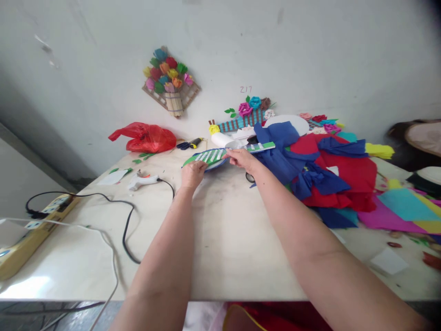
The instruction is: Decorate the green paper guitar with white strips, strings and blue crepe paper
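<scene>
Above the table's middle is a flat green craft piece [211, 156] with rows of white strips and a blue edge. It has a wide left part and a narrow arm reaching right, rather like a guitar. My left hand [193, 174] is closed on the near edge of the wide part, its thumb hidden from me. My right hand [242, 159] grips it where the wide part meets the narrow arm, fingertips pressed together at the surface. A dark roll of tape [250, 177] lies just under my right wrist.
A glue gun [143, 181] with a black cord lies left, near a power strip [41, 230]. Behind are a red plastic bag [148, 138], scissors [185, 145] and a yellow-black tool [196, 143]. Blue crepe paper [280, 154] and red crepe paper [358, 172] heap up right. Paper flowers [245, 109] stand against the wall.
</scene>
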A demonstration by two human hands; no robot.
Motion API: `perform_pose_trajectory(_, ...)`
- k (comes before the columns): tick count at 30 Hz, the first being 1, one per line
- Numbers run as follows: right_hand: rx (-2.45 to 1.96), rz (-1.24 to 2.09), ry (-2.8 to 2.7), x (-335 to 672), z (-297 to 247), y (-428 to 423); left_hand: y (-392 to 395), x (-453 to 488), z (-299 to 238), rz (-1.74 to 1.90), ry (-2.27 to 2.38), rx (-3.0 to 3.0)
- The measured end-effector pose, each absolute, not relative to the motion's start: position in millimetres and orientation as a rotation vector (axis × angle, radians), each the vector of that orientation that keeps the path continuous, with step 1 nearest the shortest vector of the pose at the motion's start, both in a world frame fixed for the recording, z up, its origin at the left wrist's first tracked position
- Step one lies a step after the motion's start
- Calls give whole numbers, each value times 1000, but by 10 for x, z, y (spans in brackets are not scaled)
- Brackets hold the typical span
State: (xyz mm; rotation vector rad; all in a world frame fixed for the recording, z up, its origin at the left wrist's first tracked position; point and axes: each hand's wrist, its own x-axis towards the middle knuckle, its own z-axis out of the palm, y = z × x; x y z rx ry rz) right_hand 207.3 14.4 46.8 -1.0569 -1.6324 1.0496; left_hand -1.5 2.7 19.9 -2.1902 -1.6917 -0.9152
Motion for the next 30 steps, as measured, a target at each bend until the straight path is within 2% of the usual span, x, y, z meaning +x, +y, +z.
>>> perform_pose_trajectory(10,-1106,1142,-2141,2115,624,24,31,-25,190,-988,-1692,-2192)
perform_pose_trajectory(20,-1388,809,-2375,1891,632,17,48,-24,192,-1022,-1732,-2171)
perform_pose_trajectory(26,-1437,445,-2399,1808,556,87,47,-15,206,-989,-1751,-2189)
perform_pose_trajectory(30,-1504,423,-2408,1776,567,56,43,-12,224,-980,-1749,-2198)
